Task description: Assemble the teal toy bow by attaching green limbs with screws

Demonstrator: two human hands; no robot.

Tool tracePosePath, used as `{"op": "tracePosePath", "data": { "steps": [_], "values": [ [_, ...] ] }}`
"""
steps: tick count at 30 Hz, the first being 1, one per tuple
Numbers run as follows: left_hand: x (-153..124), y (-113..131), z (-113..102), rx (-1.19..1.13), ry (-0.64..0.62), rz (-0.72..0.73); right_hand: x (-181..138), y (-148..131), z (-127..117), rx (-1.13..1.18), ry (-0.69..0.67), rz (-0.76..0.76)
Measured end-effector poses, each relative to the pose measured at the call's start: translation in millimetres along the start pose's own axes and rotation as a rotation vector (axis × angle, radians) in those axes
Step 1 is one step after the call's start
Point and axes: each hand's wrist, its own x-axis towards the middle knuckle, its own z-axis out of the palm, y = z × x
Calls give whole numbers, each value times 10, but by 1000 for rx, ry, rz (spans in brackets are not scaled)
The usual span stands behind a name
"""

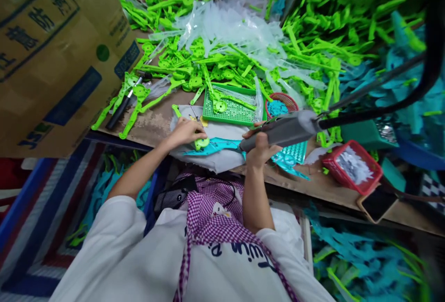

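Note:
My right hand (260,150) is wrapped round a grey electric screwdriver (283,130), held nearly level with its tip pointing left. That tip meets a teal plastic part (222,145) lying on a white cloth (222,163) at the table edge. At the part's left end, my left hand (187,131) pinches a round lime-green plastic piece (201,144) against it. Just behind stands a green perforated tray (236,115) with a lime-green part and clear strips in it. Another teal part (288,163) lies right of my right hand.
Lime-green parts (225,67) and clear plastic pieces (229,23) are heaped across the back. A large cardboard box (62,88) stands left. On the right are a red basket (352,167) of white pieces, a phone (377,203) and a black cable (382,112). A small red basket (282,100) holds teal pieces.

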Motion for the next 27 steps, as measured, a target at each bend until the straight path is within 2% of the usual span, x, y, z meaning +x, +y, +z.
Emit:
{"op": "tracePosePath", "data": {
  "steps": [3,6,10,14,17,24,27],
  "values": [
    [87,-237,-212,5,-40,-45,180,-86,241,-21,40,0],
    [193,-391,-319,-48,-137,-55,466,-84,584,18,5,7],
    [291,-449,-322,-223,-249,-20,838,228,857,34,-114,-21],
    [311,-485,-299,-228,-227,-24,1008,670,842,27,-196,-55],
    [314,-514,-290,-239,-229,-13,1022,864,789,30,-209,-41],
    [273,-514,-278,-231,-202,-2,1005,993,739,57,-169,-37],
    [263,-488,-293,-218,-202,-9,997,1015,740,75,-196,-39]
  ]
}}
